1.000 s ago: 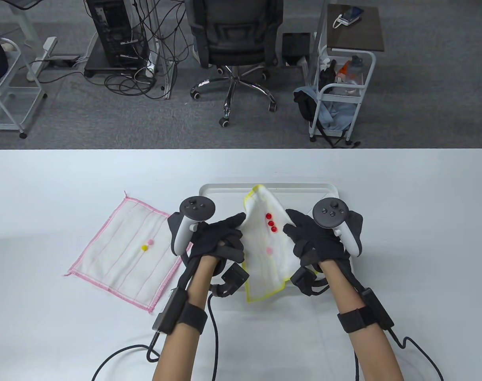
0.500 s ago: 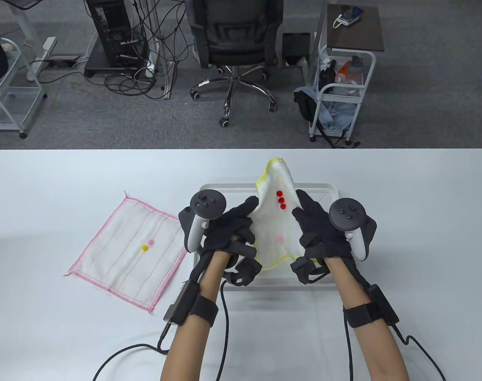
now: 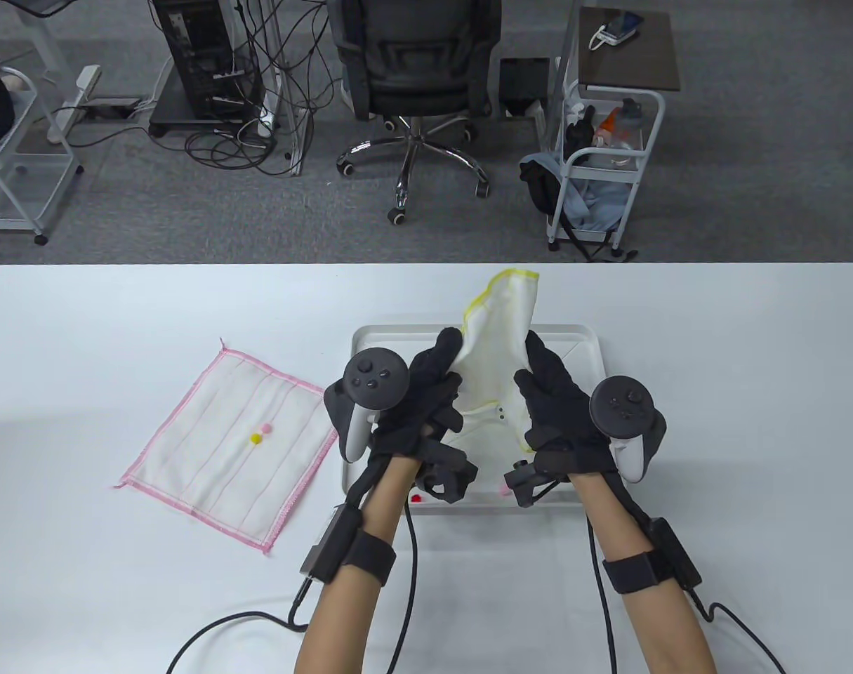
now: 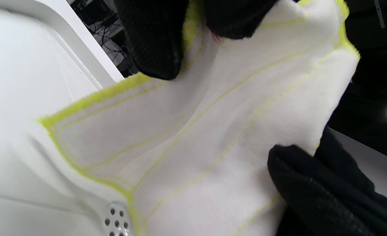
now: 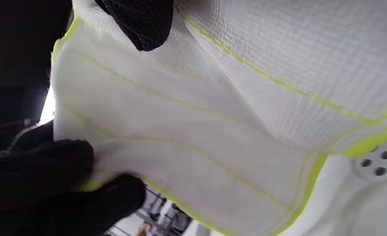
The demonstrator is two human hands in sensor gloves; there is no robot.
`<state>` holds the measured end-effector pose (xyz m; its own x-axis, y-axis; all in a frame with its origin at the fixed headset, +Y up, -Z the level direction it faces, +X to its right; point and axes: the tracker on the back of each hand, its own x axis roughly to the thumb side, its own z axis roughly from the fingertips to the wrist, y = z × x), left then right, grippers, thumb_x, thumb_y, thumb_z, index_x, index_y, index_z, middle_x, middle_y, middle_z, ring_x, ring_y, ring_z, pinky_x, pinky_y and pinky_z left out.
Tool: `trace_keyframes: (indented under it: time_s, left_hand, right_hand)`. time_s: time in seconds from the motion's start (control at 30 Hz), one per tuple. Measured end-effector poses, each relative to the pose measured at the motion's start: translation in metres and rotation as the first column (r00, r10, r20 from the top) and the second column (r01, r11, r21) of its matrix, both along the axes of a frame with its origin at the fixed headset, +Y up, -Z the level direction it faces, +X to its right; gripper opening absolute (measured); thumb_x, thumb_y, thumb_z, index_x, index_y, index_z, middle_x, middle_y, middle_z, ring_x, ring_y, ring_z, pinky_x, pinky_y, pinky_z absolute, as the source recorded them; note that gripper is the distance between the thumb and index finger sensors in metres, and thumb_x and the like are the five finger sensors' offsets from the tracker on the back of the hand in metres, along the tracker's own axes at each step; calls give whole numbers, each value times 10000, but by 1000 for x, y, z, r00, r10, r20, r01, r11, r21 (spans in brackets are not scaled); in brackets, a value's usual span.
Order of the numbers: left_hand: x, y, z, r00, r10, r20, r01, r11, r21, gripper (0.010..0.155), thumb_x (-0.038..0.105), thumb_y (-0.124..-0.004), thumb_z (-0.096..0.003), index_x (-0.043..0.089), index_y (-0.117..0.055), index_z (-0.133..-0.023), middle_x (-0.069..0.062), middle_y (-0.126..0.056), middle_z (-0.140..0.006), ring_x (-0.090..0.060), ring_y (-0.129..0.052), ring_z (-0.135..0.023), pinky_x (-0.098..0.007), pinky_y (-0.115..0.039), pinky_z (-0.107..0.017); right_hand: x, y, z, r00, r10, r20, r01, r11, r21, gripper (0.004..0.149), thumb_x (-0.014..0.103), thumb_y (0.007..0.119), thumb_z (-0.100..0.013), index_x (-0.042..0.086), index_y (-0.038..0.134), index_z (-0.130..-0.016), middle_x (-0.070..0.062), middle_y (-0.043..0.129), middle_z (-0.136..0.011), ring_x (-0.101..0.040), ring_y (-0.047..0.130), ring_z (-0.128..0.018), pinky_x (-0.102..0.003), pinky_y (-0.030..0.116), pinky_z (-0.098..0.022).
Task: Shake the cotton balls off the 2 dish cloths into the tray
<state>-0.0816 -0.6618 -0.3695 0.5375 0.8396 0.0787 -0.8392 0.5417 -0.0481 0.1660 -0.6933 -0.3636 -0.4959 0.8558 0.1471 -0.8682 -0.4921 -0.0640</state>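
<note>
Both hands hold the yellow-edged dish cloth (image 3: 500, 330) up over the white tray (image 3: 582, 338), far corner raised. My left hand (image 3: 426, 393) pinches its left edge and my right hand (image 3: 549, 393) its right edge. No balls show on this cloth. A red cotton ball (image 3: 417, 497) and a pink one (image 3: 503, 489) lie in the tray by its near rim. The left wrist view shows the cloth (image 4: 229, 131) under my fingers (image 4: 154, 39). The right wrist view shows the cloth (image 5: 213, 114) pinched by my fingertips (image 5: 141, 23). The pink-edged cloth (image 3: 208, 463) lies flat at the left with a yellow ball (image 3: 256, 439) and a pink ball (image 3: 265, 427).
The tray has a small drain of holes (image 4: 116, 223) under the cloth's lower corner. Glove cables (image 3: 398, 597) trail over the near table. An office chair (image 3: 412, 84) and a wheeled cart (image 3: 609, 154) stand on the floor beyond the table's far edge.
Both hands moved away from me and tipped the yellow-edged cloth steeper. The red balls and the pink ball left the cloth; a red and a pink ball now lie by the tray's near rim.
</note>
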Motion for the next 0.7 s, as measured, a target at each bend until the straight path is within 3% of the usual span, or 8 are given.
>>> trace_keyframes:
  time_s: [0.07, 0.13, 0.2, 0.27, 0.37, 0.47, 0.6, 0.7]
  left_hand:
    - [-2, 1, 7, 1000, 29, -8, -28, 999, 31, 557, 227, -724, -539, 391, -545, -1041, -76, -661, -1039, -253, -868, -862, -292, -889, -642]
    - [-2, 5, 15, 990, 143, 5, -142, 983, 115, 549, 230, -726, -541, 403, -561, -1035, -44, -668, -1043, -241, -866, -871, -290, -884, -652]
    - [-5, 3, 12, 989, 148, -24, -145, 985, 98, 538, 228, -731, -539, 396, -583, -1029, -47, -687, -1033, -243, -880, -854, -293, -891, -637]
    - [-8, 4, 16, 985, 172, -27, -171, 984, 41, 521, 239, -723, -544, 369, -591, -1031, -56, -690, -1029, -260, -875, -853, -303, -888, -636]
    - [-8, 19, 26, 957, 288, 28, -288, 938, 195, 519, 255, -731, -546, 387, -596, -1030, -38, -696, -1034, -241, -877, -860, -297, -886, -642]
    - [-15, 18, 25, 981, 187, -44, -180, 975, 129, 509, 252, -728, -542, 358, -609, -1025, -73, -710, -1016, -256, -888, -837, -302, -893, -624]
    - [-12, 22, 41, 942, 327, 70, -334, 908, 251, 492, 236, -739, -548, 368, -652, -1014, -57, -753, -1003, -265, -908, -822, -328, -899, -610]
    - [-18, 23, 40, 987, 150, -52, -134, 964, 231, 492, 259, -723, -544, 343, -630, -1019, -71, -728, -1005, -259, -899, -823, -305, -902, -610]
  right_hand:
    - [2, 4, 10, 1000, 30, -5, -30, 997, 72, 483, 225, 723, -591, 349, 568, -1032, -13, 650, -1109, -350, 745, -954, -527, 695, -698]
    - [2, 9, 22, 989, -150, 3, 147, 969, 200, 474, 215, 736, -582, 355, 606, -1016, -9, 672, -1101, -338, 752, -951, -531, 690, -702]
    - [0, 9, 19, 997, -60, -56, 67, 989, 133, 475, 203, 737, -586, 334, 603, -1022, -31, 672, -1099, -356, 760, -938, -515, 700, -695]
    - [1, 14, 26, 996, -2, -86, 17, 983, 182, 468, 218, 731, -588, 335, 599, -1021, -16, 692, -1084, -316, 801, -917, -460, 733, -696]
    - [2, 29, 41, 986, -143, -81, 163, 930, 330, 465, 214, 739, -581, 346, 619, -1011, -13, 702, -1081, -312, 801, -917, -457, 729, -698]
    - [7, 24, 28, 995, 60, -76, -45, 981, 188, 468, 217, 732, -586, 326, 602, -1022, -26, 691, -1085, -320, 783, -928, -466, 713, -702]
    - [13, 23, 49, 984, -165, -72, 180, 906, 382, 461, 204, 739, -583, 324, 627, -1013, -33, 706, -1077, -325, 792, -918, -472, 718, -696]
    - [14, 18, 40, 989, 81, -120, -54, 975, 217, 467, 212, 728, -592, 296, 593, -1031, -49, 694, -1079, -338, 796, -909, -470, 727, -685]
